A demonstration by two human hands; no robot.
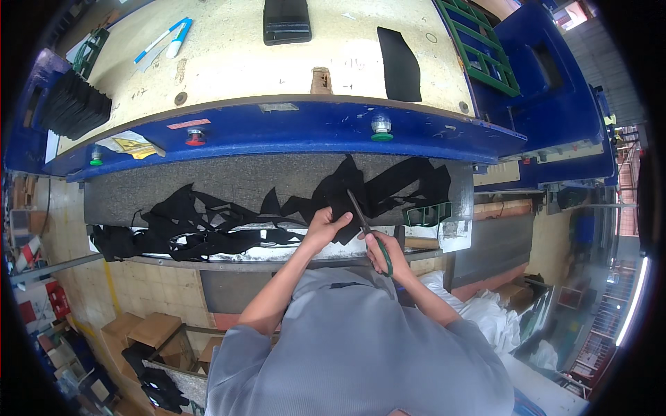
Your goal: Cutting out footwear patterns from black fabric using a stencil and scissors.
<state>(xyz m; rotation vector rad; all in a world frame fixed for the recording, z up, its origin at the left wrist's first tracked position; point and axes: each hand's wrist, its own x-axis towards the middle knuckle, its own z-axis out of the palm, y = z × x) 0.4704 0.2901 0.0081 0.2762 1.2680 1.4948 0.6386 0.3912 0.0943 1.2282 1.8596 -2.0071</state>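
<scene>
Black fabric (331, 188) lies in front of me on a dark grey surface. My left hand (325, 227) pinches its near edge, thumb on top. In my right hand (383, 254) is a pair of scissors (362, 219) with green handles. Their blades point away from me and slightly left, over the fabric; whether they are cutting into it I cannot tell. Cut black fabric scraps (173, 222) with ragged edges spread to the left of my hands. A green cutting frame (427, 215) sits to the right, beside more black cloth.
A blue machine edge (291, 128) with red and green push buttons runs across beyond the fabric. On the pale board (229, 62) above it lie a dark block (287, 22), a black cut piece (399, 66) and pens. Stacked black pieces (75, 104) stand far left; cardboard boxes (154, 330) are lower left.
</scene>
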